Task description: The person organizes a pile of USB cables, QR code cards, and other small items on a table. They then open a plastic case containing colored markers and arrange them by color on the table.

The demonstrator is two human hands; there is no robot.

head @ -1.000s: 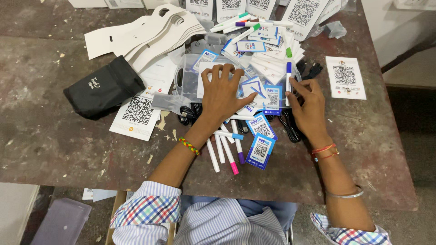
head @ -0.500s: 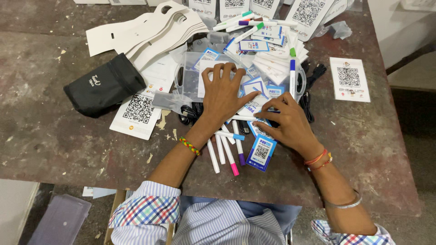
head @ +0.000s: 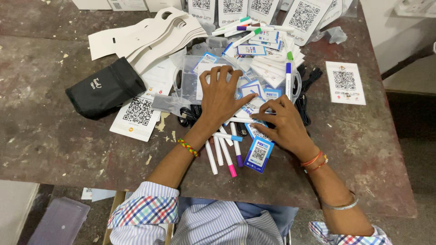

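Observation:
My left hand (head: 223, 97) lies flat with its fingers spread on a heap of blue-and-white code cards (head: 254, 88) and a clear plastic box (head: 188, 79). My right hand (head: 284, 127) is just to its right, fingers curled down over the cards. Its fingertips pinch the end of a white marker (head: 238, 120) that lies crosswise between the hands. Several white markers with coloured caps (head: 222, 152) lie below the left hand. A blue-edged code card (head: 259, 154) sits under the right hand. A blue-capped marker (head: 288, 79) rests on the heap.
A black pouch (head: 106, 86) lies at the left, with white cardboard cut-outs (head: 150, 31) behind it. Printed code sheets lie at the left (head: 138, 113) and right (head: 345, 81). Black cables (head: 309, 93) run beside the heap. The worn table's front edge (head: 272, 199) is near my body.
My right hand let go of the blue-capped marker at the right of the heap and moved down and left onto the cards beside the left hand. The left hand stayed put.

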